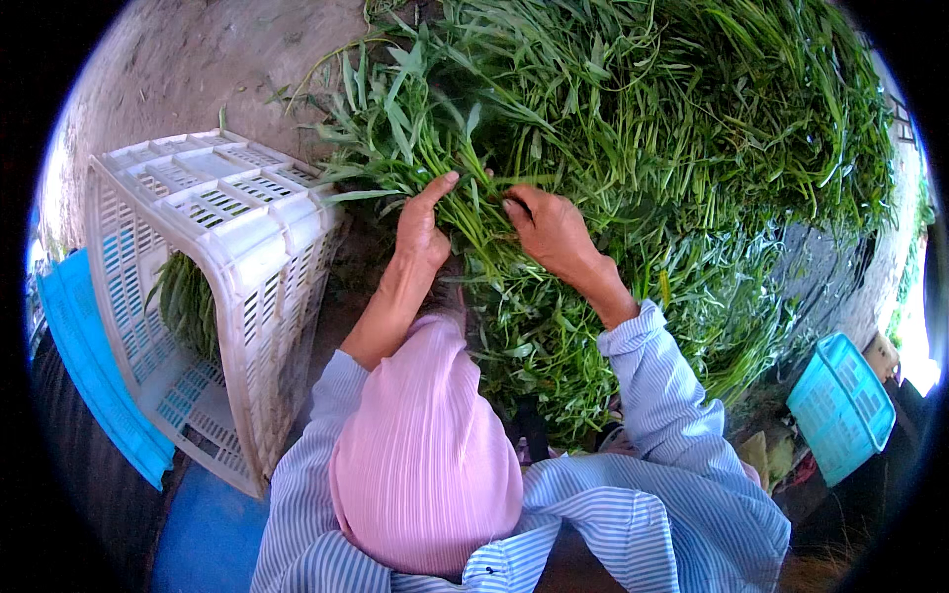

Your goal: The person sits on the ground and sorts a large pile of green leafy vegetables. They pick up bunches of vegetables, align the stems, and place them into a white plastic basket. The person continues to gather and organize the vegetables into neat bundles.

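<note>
My left hand is closed around a bunch of leafy green stems, its thumb lying across them. The narrow leaves fan out up and to the left, and the stems run down toward the right. At the right side of that bunch is my right hand, fingers curled and thumb near the index finger; a blurred green strand shows by its fingertips. Whether it grips anything is hard to make out. Beyond and below both hands spreads a large heap of cut leafy greens.
At left a white slatted plastic crate lies on its side, with a bundle of greens inside. A blue plastic crate is behind it. A turquoise basket is at lower right. Bare ground shows at upper left.
</note>
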The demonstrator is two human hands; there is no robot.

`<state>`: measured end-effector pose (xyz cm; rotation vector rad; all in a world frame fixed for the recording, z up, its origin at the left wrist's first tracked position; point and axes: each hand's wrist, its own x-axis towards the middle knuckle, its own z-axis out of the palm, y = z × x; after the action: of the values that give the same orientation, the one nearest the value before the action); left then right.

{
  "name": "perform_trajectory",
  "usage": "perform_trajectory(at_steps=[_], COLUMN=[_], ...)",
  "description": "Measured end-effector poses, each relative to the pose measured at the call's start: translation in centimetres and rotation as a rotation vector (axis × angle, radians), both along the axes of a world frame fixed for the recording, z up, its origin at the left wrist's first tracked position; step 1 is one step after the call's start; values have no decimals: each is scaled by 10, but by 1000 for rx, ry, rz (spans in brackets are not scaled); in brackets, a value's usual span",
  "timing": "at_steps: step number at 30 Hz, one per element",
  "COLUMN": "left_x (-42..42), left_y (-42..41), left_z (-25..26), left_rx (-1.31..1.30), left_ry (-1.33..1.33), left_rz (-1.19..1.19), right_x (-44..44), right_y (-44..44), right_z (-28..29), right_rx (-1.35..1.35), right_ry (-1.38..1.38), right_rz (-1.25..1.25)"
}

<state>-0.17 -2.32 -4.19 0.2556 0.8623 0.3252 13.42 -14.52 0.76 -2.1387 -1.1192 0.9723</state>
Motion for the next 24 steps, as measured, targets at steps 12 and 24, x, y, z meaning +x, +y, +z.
perform_trajectory(at_steps=[12, 24], left_x=[-4, -10], left_y=[28, 37], left_z=[1, 21], left_rx=[147, 211], left_ry=[-26, 47], left_rz=[97, 155], right_x=[67, 24], right_y=[29, 32], right_z=[-7, -7], right_rx=[43, 30], right_ry=[-757, -113], right_rz=[79, -223])
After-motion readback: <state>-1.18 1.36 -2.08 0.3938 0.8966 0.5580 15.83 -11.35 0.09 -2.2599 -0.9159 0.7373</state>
